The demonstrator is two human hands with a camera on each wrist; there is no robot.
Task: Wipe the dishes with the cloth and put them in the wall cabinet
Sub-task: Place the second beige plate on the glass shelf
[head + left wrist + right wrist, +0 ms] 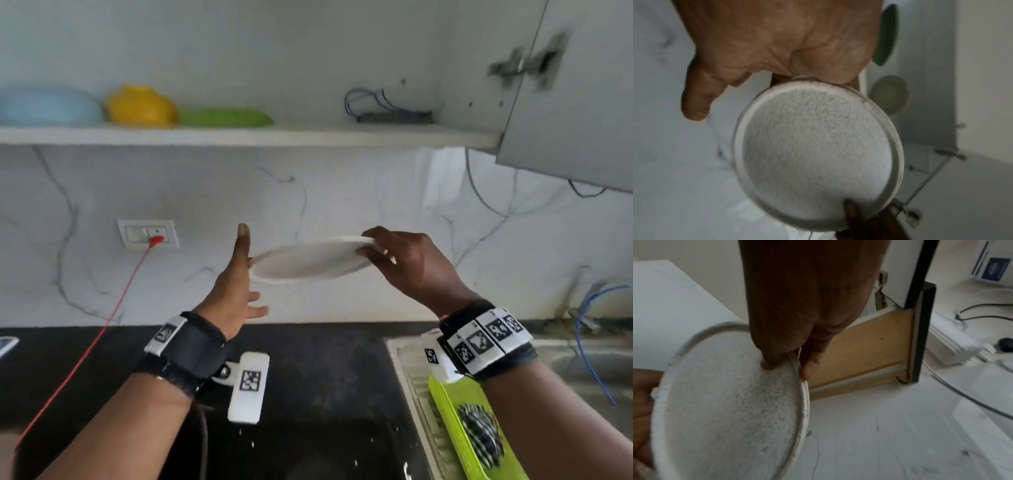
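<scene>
The person stood at the table [308, 377], a black top under a marble-veined wall, and held a white speckled plate [310, 262] up in the air between both hands, below the shelf of the wall cabinet [239, 135]. The plate was tilted, its right edge higher than its left.

The right hand [407, 263] pinched the plate's right rim, thumb on one face and fingers curled on the other; the right wrist view showed that pinch [797, 352] close up. The left hand [236, 284] was spread wide, thumb pointing straight up and fingers loose and splayed, with only the base of the palm meeting the plate's left rim. In the left wrist view the rim [807, 78] touched the palm, and no finger curled around it.

On the cabinet shelf lay a pale blue dish [48, 106], a yellow dish [140, 104] and a flat green dish [226, 118], side by side at the left. The cabinet door [568, 102] stood open at the right. A red cable [102, 325] ran from the wall socket [147, 233] down across the table. At the lower right, a lime green tray [455, 404] sat on the sink's draining board with a black-and-white striped thing [483, 438] lying on it, too blurred to name.
</scene>
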